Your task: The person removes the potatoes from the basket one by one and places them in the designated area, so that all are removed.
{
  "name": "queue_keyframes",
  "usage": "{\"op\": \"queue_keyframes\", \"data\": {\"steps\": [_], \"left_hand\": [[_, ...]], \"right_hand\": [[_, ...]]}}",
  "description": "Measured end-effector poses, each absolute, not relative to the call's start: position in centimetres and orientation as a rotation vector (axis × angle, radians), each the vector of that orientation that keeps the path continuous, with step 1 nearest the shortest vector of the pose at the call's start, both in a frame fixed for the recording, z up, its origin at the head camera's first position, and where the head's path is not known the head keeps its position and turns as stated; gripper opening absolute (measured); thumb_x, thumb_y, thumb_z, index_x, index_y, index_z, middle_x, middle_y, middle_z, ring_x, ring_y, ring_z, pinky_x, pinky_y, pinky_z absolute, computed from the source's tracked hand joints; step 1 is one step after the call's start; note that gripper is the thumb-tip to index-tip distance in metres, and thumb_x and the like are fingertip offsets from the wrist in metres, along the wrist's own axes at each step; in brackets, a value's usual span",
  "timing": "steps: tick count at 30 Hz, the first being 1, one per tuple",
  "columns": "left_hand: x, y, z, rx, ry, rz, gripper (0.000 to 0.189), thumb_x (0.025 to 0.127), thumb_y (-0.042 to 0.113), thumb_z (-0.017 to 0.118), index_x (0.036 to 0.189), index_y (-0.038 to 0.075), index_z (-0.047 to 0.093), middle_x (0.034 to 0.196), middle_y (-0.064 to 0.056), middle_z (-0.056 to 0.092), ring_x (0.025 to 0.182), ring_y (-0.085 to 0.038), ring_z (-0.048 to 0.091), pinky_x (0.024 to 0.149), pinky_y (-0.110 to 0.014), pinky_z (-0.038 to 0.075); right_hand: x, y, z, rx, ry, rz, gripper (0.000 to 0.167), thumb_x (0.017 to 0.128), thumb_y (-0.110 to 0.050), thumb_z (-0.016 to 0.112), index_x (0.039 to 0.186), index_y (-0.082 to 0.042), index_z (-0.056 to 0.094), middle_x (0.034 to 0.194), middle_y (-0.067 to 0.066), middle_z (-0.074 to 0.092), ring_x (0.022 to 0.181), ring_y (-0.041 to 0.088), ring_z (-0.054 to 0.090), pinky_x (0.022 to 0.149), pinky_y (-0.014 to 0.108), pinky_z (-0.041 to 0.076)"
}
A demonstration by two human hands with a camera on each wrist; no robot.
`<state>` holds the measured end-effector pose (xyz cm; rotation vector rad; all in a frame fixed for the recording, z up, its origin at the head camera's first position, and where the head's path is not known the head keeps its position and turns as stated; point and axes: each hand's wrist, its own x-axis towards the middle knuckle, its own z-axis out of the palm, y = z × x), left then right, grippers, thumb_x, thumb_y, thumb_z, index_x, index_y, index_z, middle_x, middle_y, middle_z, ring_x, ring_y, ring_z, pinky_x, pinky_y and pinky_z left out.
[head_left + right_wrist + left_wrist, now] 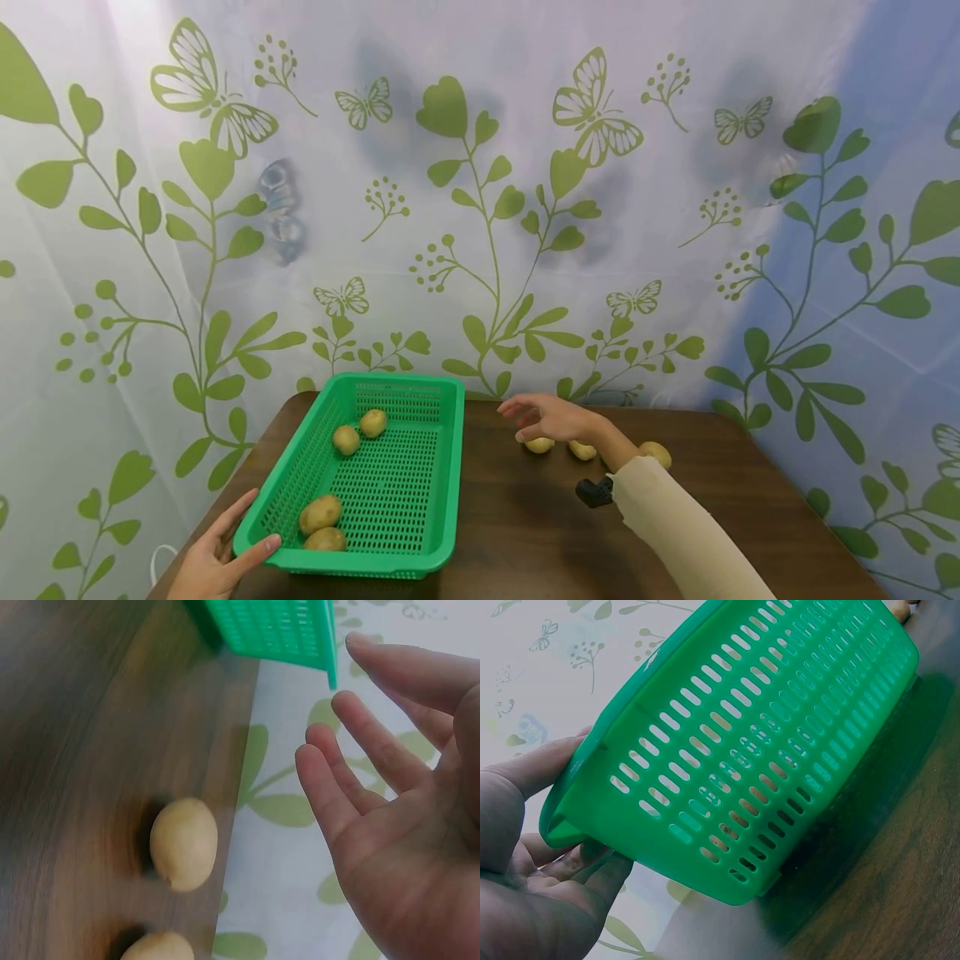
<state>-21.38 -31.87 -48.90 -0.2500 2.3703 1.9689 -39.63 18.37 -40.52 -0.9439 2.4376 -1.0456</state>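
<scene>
A green plastic basket [459,467] with slotted walls stands on the left side of the table. Two potatoes [360,433] lie near its far left corner and two more potatoes [322,521] near its close left corner. My left hand [217,554] grips the rim at that close corner, thumb on top and fingers beneath, as the left wrist view [547,862] also has it. Between the basket and a row of loose potatoes [582,450], my right hand [551,418] is held above the table with nothing in it. Its fingers are spread and relaxed in the right wrist view, beside a potato [184,844].
The brown wooden table [525,533] backs onto a pale curtain [480,250] printed with green leaves and butterflies. A black device [595,492] sits at the right wrist. A white cord [156,562] hangs by the table's left edge.
</scene>
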Motion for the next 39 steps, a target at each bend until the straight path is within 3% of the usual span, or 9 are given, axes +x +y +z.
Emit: {"op": "queue_keyframes", "data": {"steps": [6,14,21,27,34,39], "left_hand": [[-21.3,-31.8,-48.7,-0.243,2.376,1.964,0.091,0.102,0.028,0.071,0.167,0.004,0.011,0.154,-0.031,0.035,0.095,0.006,0.06,0.085,-0.027,0.058],[-21.3,-31.9,-48.8,-0.242,2.381,1.953,0.091,0.102,0.029,0.071,0.166,0.003,0.012,0.153,-0.031,0.036,0.095,0.005,0.061,0.085,-0.028,0.058],[-21.3,-31.9,-48.8,-0.235,2.385,1.955,0.091,0.102,0.028,0.071,0.166,0.003,0.012,0.153,-0.03,0.036,0.095,0.006,0.061,0.085,-0.027,0.058],[-21.3,-31.9,-48.8,-0.234,2.363,1.982,0.092,0.101,0.025,0.071,0.166,0.003,0.01,0.154,-0.029,0.036,0.096,0.005,0.061,0.085,-0.028,0.058],[-21.3,-31.8,-48.7,-0.243,2.335,2.001,0.093,0.101,0.023,0.072,0.166,0.002,0.009,0.154,-0.027,0.036,0.096,0.004,0.062,0.086,-0.029,0.058],[-21.3,-31.8,-48.6,-0.248,2.346,1.994,0.093,0.1,0.022,0.073,0.166,0.002,0.011,0.151,-0.027,0.04,0.096,0.002,0.063,0.085,-0.029,0.058]], "right_hand": [[-39.6,16.9,-40.2,-0.955,2.427,-1.035,0.046,0.103,-0.012,0.067,0.147,-0.015,0.056,0.145,0.008,0.055,0.129,0.034,0.054,0.104,0.051,0.048],[-39.9,14.4,-39.6,-0.987,2.402,-1.028,0.046,0.101,-0.012,0.069,0.146,-0.017,0.058,0.144,0.005,0.056,0.127,0.028,0.056,0.1,0.043,0.051],[-40.5,12.1,-39.1,-1.046,2.347,-1.022,0.048,0.102,-0.012,0.069,0.148,-0.008,0.055,0.145,0.01,0.054,0.128,0.029,0.055,0.099,0.038,0.052],[-40.8,10.0,-38.4,-1.073,2.298,-1.042,0.046,0.103,-0.011,0.067,0.147,-0.015,0.056,0.146,0.008,0.053,0.132,0.036,0.052,0.097,0.038,0.053],[-41.6,7.8,-37.9,-1.046,2.276,-1.042,0.047,0.102,-0.016,0.07,0.146,-0.02,0.057,0.147,0.003,0.052,0.131,0.027,0.053,0.098,0.036,0.052],[-42.5,6.2,-37.6,-1.058,2.248,-1.041,0.049,0.102,-0.014,0.069,0.149,-0.014,0.054,0.147,0.009,0.052,0.136,0.04,0.048,0.099,0.037,0.052]]}}
